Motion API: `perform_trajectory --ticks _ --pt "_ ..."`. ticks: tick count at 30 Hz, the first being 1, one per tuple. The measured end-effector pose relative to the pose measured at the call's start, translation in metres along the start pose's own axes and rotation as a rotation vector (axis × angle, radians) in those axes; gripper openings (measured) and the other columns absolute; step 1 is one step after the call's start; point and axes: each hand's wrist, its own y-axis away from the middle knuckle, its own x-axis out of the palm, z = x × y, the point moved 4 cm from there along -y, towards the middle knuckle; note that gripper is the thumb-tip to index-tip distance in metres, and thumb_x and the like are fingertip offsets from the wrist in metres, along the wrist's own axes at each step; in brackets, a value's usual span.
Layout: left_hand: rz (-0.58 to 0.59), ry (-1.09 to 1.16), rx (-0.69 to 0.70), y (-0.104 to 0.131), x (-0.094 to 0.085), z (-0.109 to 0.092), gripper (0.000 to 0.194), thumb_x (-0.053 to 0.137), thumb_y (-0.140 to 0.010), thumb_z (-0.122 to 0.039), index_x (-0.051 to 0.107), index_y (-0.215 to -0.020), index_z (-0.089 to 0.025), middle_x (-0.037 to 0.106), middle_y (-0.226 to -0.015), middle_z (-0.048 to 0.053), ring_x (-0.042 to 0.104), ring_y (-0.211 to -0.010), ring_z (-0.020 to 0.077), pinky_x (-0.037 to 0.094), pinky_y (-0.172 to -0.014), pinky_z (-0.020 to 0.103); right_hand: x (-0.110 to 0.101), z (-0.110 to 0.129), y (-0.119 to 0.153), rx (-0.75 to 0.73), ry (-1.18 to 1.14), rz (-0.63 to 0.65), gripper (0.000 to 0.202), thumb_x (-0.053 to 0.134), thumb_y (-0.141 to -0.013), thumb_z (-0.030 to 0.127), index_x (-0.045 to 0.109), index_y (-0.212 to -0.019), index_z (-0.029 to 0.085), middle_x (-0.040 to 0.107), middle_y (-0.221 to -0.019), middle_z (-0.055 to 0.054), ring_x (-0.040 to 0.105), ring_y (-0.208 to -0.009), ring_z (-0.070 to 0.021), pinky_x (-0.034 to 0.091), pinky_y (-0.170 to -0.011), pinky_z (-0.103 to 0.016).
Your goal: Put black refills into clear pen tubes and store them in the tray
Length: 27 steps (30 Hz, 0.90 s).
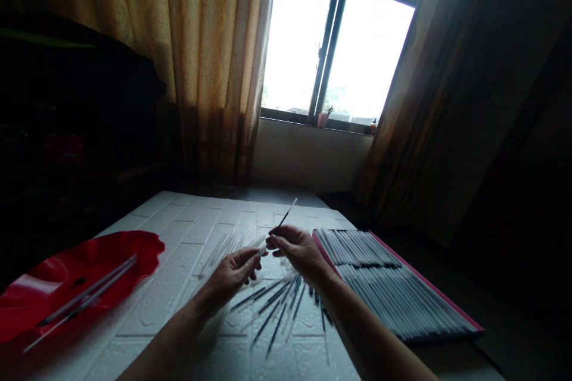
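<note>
Over the table's middle, my right hand [298,250] pinches a slim pen refill [288,212], dark along its length with a pale upper end, tilted up and to the right. Close beside it, my left hand [236,271] has its fingertips closed on a small whitish piece near the refill's lower end; blur hides what it is. Below both hands, several loose dark refills [272,322] lie fanned out on the white brick-patterned table [152,303]. Thin clear tubes [218,255] lie behind my left hand.
On the right, a pink-edged tray [460,311] holds packed rows of refills [393,294]. A red wavy-rimmed dish [147,239] on the left carries a few long thin sticks [89,297]. Beyond the table stand curtains [214,71] and a window [299,41] with a small cup [322,119] on its sill.
</note>
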Motion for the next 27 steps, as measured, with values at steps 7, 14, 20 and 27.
perform_trajectory --ticks 7,14,20,27 --pt "0.032 0.015 0.005 0.002 0.003 -0.005 0.057 0.062 -0.07 -0.066 0.068 -0.095 -0.015 0.063 -0.073 0.002 0.057 -0.061 0.0132 0.043 -0.057 0.024 -0.002 0.009 -0.003 -0.029 0.197 0.136 0.028 0.07 -0.07 0.037 0.073 -0.088 0.017 0.073 -0.081 -0.005 0.065 -0.074 -0.0172 0.048 -0.064 -0.028" --pt "0.01 0.028 -0.002 0.003 0.002 -0.006 0.058 0.062 -0.068 -0.067 0.068 -0.095 -0.016 0.064 -0.074 0.002 0.057 -0.062 0.0136 0.043 -0.056 0.024 -0.055 0.016 0.009 -0.005 1.023 0.095 0.03 0.05 -0.087 0.032 0.072 -0.101 0.019 0.075 -0.088 -0.006 0.068 -0.076 -0.0167 0.048 -0.064 -0.024" --pt "0.005 0.013 -0.017 0.004 0.004 -0.009 0.056 0.066 -0.065 -0.065 0.068 -0.091 -0.015 0.058 -0.066 -0.001 0.05 -0.052 0.0094 0.036 -0.046 0.02 -0.082 -0.014 0.035 0.094 1.359 0.087 0.022 0.057 -0.076 0.017 0.077 -0.082 0.023 0.075 -0.088 -0.007 0.067 -0.085 -0.0222 0.043 -0.07 -0.026" --pt "0.044 -0.041 -0.041 0.004 0.008 0.0 0.054 0.067 -0.064 -0.061 0.068 -0.091 -0.014 0.057 -0.062 -0.002 0.049 -0.049 0.0086 0.033 -0.041 0.019 -0.083 -0.033 0.039 0.176 1.453 0.085 0.016 0.061 -0.074 0.022 0.076 -0.072 0.023 0.073 -0.083 -0.009 0.066 -0.082 -0.0237 0.039 -0.064 -0.026"
